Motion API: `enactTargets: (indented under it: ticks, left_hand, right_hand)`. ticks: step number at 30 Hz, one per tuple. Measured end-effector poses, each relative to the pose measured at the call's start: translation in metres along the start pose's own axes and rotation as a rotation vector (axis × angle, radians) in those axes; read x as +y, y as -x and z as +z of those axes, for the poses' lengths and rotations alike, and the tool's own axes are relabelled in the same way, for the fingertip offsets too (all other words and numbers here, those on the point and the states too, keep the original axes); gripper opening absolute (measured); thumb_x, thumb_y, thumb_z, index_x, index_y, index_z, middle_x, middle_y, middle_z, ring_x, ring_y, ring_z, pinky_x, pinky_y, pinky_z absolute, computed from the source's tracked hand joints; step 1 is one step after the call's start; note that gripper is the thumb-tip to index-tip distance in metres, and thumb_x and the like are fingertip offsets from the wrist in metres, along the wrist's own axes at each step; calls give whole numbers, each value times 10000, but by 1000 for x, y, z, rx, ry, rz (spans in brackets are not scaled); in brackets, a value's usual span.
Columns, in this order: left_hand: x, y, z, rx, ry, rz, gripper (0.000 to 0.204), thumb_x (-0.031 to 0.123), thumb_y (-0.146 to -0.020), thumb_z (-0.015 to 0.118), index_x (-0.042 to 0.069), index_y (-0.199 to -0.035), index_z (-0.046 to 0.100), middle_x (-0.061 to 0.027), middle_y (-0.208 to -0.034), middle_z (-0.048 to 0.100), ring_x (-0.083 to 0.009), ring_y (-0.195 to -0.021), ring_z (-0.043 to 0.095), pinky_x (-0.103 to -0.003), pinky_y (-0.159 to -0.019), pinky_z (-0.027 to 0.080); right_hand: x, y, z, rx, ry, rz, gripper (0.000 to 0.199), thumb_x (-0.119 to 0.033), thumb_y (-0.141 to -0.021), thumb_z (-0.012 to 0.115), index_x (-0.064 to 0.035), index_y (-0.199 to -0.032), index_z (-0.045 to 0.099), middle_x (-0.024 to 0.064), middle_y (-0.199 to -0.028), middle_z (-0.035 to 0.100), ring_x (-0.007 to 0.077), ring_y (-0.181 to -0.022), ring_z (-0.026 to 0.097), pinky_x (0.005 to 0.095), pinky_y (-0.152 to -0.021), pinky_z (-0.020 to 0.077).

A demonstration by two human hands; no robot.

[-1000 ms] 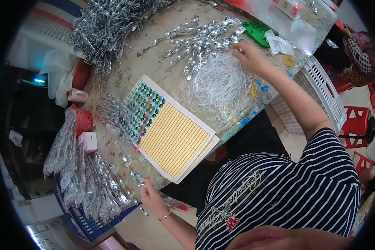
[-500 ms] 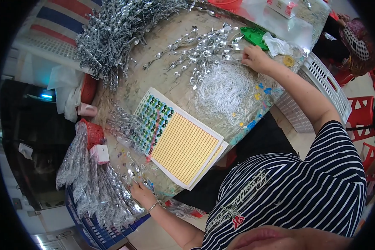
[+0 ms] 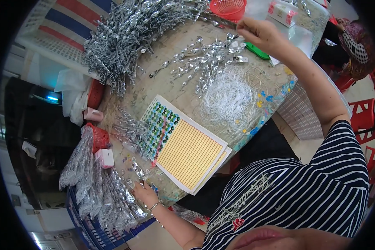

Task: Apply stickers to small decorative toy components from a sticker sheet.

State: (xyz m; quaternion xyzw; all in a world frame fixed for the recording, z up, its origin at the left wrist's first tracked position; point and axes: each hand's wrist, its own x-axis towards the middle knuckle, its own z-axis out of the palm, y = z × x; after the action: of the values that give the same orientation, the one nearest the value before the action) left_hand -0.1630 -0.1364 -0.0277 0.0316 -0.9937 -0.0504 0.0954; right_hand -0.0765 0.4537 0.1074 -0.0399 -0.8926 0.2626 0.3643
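Right hand: the right hand (image 3: 260, 33) is lifting above the far side of the table (image 3: 162, 89), its fingers pinching together on something thin that is too small to make out.
Left hand: the left hand (image 3: 143, 192) is resting at the near left edge of the table, fingers spreading slightly apart over small silver pieces (image 3: 135, 168); I cannot tell whether it is gripping one.
Silver spirals: a loose group of twisted silver spirals (image 3: 208, 58) is lying just under the right hand, and a big heap of silver spirals (image 3: 129, 31) is sitting further left.
White thread: a tangle of white thread (image 3: 229, 98) is lying near the spirals, toward the person.
Sheet: a yellow gridded sheet (image 3: 189, 154) with rows of green and dark dots is sitting between the two hands.
Bags: clear bags of silver pieces (image 3: 96, 187) are hanging over the left edge, just beside the left hand.
Baskets: a red basket (image 3: 228, 7) is standing near the right hand, and another small red basket (image 3: 99, 137) is sitting at the left.
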Motion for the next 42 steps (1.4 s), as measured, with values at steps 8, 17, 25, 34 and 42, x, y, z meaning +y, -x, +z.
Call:
enactTargets:
  ticks: [8, 17, 25, 34, 42]
  left_hand:
    - [10, 17, -10, 74, 100, 82, 504, 149, -861, 582, -86, -1281, 431, -284, -1205, 507, -389, -1124, 494, -409, -949, 397]
    - [144, 53, -76, 343, 802, 421, 462, 188, -924, 530, -55, -1303, 426, -201, -1251, 496, -279, -1053, 548, -376, -921, 439]
    - [224, 121, -72, -617, 1120, 491, 433, 86, -929, 488, -38, -1336, 412, -148, -1034, 644, -138, -773, 612, -241, -600, 477]
    - [210, 125, -47, -709, 1131, 316, 359, 84, -945, 487, -7, -1292, 475, -61, -798, 621, -47, -567, 506, -166, -469, 391]
    - [190, 145, -38, -934, 1194, 56, 280, 82, -926, 522, -18, -1187, 520, -77, -859, 647, -92, -698, 596, -170, -501, 430]
  right_hand:
    - [-69, -37, -41, 36, -30, 49, 105, -115, -901, 529, -20, -856, 529, 69, -718, 580, 152, -645, 571, 294, -583, 467]
    - [-117, 27, 11, -454, -521, 146, 169, -161, -935, 515, -48, -1058, 538, 57, -857, 607, 150, -738, 615, 270, -621, 517]
    - [-131, 113, 73, -641, -735, 229, 186, -203, -915, 477, -35, -978, 527, 139, -808, 644, 242, -712, 654, 358, -640, 497]
    - [40, 111, 72, -204, -164, 481, 247, -225, -908, 548, -31, -1043, 621, 116, -950, 600, 192, -851, 587, 324, -747, 475]
    - [98, 125, 71, -177, 202, 473, 202, -199, -842, 626, -8, -905, 604, 133, -881, 557, 252, -837, 575, 343, -737, 466]
